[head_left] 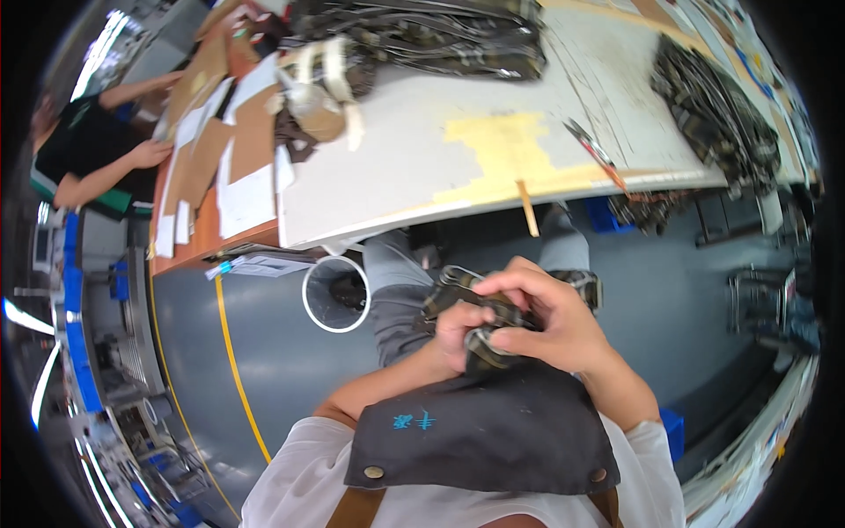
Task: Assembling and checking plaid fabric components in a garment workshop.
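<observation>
Both hands meet over my lap at a bunched piece of dark patterned fabric (pixel 453 295) with pale edges. My left hand (pixel 459 330) pinches its near left side, thumb and fingers closed. From the right, my right hand (pixel 559 321) curves over the same piece, with its thumb and fingers gripping it. Part of the fabric is hidden beneath the hands, and another end (pixel 585 286) shows past the right hand. A dark apron (pixel 493 431) lies just below the hands.
A worktable (pixel 387 167) ahead carries dark fabric bundles (pixel 440 40), another bundle (pixel 713 114) and red-handled scissors (pixel 598 157). A wooden stick (pixel 528 209) juts over its edge. Cardboard pieces (pixel 251 150) lie left, near a co-worker (pixel 97 150). A white bin (pixel 308 299) stands on the floor.
</observation>
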A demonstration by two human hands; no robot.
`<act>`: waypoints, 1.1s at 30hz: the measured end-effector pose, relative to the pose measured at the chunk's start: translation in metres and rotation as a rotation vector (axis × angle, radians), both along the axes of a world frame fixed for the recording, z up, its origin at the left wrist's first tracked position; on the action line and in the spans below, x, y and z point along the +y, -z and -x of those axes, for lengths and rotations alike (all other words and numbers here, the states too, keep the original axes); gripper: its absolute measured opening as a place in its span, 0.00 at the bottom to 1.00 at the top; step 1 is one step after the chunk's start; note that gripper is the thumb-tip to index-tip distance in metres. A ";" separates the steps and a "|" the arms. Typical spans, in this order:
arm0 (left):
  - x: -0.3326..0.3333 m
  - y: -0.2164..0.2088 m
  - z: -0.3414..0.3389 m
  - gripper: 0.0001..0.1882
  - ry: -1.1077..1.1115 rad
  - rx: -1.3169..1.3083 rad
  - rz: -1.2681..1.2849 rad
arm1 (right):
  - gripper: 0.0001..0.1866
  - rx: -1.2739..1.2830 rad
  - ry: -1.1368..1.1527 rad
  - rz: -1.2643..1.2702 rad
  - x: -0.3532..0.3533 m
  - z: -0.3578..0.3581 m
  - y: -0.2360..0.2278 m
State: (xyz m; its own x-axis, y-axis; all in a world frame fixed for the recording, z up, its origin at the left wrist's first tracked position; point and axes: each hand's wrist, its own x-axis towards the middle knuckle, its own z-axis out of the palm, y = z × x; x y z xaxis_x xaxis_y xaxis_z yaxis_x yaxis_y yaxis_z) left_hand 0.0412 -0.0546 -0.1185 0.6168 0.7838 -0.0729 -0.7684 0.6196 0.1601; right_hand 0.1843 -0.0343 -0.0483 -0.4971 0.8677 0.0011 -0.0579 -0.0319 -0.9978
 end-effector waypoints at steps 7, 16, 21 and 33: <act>-0.009 0.002 -0.002 0.08 0.066 -0.040 0.142 | 0.22 -0.051 0.155 -0.044 -0.016 0.003 -0.007; 0.000 -0.007 0.017 0.27 -0.028 -0.147 0.007 | 0.14 -0.276 0.435 -0.941 -0.004 -0.003 -0.017; 0.002 -0.008 0.017 0.25 -0.048 -0.198 0.041 | 0.15 -0.374 0.482 -1.047 -0.002 0.001 -0.011; 0.007 -0.012 0.021 0.21 -0.093 -0.127 0.032 | 0.13 -0.462 0.361 -1.181 0.007 -0.002 -0.016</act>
